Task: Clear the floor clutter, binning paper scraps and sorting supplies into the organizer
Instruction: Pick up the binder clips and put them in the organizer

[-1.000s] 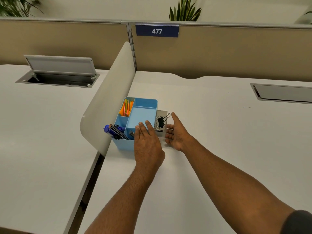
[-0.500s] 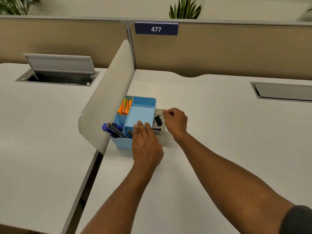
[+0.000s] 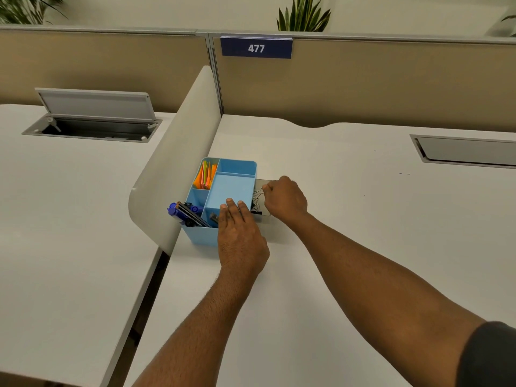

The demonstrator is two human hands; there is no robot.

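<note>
On the desk, your L hand [image 3: 240, 233] lies flat, fingers straight, on the organizer [image 3: 223, 191]. R hand [image 3: 284, 201], nearer, pinches binder clips [image 3: 257, 201] in the side tray [image 3: 264, 181], just right of organizer.

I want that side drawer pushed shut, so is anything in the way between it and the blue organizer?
Possibly: binder clips sit piled in the drawer, wire handles sticking up beside the organizer wall. The right hand curls at them.

An organizer [image 3: 223, 191] sits on a desk [image 3: 349, 219] beside a divider panel [image 3: 173, 163], binder clips [image 3: 257, 202] at its right.
</note>
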